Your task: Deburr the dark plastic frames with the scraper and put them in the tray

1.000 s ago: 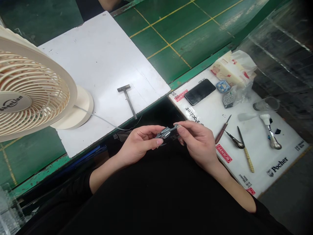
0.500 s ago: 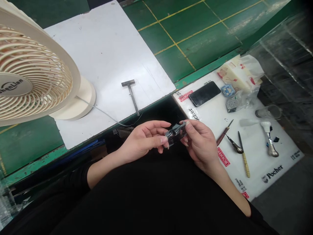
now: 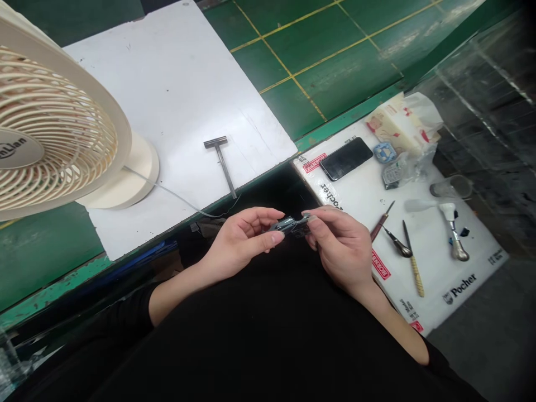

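Both hands hold a small dark grey, glossy part [image 3: 290, 224] in front of my body, above the gap by the bench edge. Its exact kind cannot be made out. My left hand [image 3: 245, 237] pinches its left end between thumb and fingers. At the other end, my right hand [image 3: 341, 243] grips it with thumb and forefinger, the remaining fingers curled beneath. A T-shaped metal tool [image 3: 224, 164] lies on the white board [image 3: 176, 84] beyond my hands.
A cream fan [image 3: 62, 134] stands on the left, its cord [image 3: 180, 202] crossing the board. On the printed box [image 3: 360, 195] at right lie a phone [image 3: 347, 158], a yellow-handled file [image 3: 414, 262], pointed tools [image 3: 397, 243], a metal-ended handle [image 3: 455, 237] and a clear cup [image 3: 452, 187].
The grey part has turned in my fingers and now shows a different face. Both hands keep their hold on it, while the whole view has shifted slightly.
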The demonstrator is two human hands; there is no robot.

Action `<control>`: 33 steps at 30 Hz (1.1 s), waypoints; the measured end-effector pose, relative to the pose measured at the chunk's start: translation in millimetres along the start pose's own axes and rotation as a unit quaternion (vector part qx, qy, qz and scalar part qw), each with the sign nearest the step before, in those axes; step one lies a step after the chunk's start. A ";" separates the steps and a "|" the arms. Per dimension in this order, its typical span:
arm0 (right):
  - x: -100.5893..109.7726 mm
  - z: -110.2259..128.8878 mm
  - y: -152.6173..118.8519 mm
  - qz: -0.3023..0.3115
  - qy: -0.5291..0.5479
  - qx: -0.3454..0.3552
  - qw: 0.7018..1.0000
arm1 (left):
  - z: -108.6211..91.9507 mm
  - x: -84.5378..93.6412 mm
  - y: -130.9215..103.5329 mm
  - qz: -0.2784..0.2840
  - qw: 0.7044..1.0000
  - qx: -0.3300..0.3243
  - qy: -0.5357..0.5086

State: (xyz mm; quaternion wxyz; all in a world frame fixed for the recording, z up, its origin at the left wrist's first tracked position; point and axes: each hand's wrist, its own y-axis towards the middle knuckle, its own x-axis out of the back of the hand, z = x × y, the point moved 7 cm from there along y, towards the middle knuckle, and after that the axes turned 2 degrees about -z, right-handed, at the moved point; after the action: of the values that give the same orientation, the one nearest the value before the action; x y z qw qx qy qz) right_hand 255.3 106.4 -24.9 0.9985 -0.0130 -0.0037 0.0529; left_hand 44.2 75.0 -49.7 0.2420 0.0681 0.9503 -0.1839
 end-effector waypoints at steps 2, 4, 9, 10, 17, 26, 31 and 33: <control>-2.2 0.7 0.9 0.004 0.009 -0.004 1.000 | 0.9 1.7 0.1 -0.003 1.000 -0.011 0.004; -3.8 0.1 1.5 0.005 0.013 -0.011 1.000 | 1.5 3.2 -0.3 -0.007 1.000 -0.020 0.018; -5.2 1.1 -0.1 0.000 0.008 -0.015 1.000 | 1.7 4.3 -2.0 -0.010 0.999 -0.020 0.035; -5.1 1.6 -0.7 -0.003 0.003 -0.017 1.000 | 1.5 4.3 -2.1 -0.011 0.999 -0.020 0.034; -7.3 5.2 -1.3 0.001 0.005 -0.016 1.000 | 3.2 5.9 -1.3 -0.025 0.999 -0.010 0.037; -4.9 10.0 -3.7 0.017 -0.044 0.010 0.999 | 0.4 0.2 0.8 -0.046 0.997 0.059 -0.007; -4.8 11.9 -3.0 0.021 -0.048 0.018 0.998 | 0.9 0.5 1.5 -0.045 0.997 0.056 0.000; -5.0 11.6 -2.0 0.020 -0.042 0.008 0.999 | 1.7 0.3 1.4 -0.046 0.997 0.066 -0.009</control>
State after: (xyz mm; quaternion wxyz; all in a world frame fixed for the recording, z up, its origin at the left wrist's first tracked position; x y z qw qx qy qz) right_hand 250.4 104.2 -13.4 0.9963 -0.0029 -0.0448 0.0729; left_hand 44.9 75.8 -51.7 0.2369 0.0385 0.9359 -0.2578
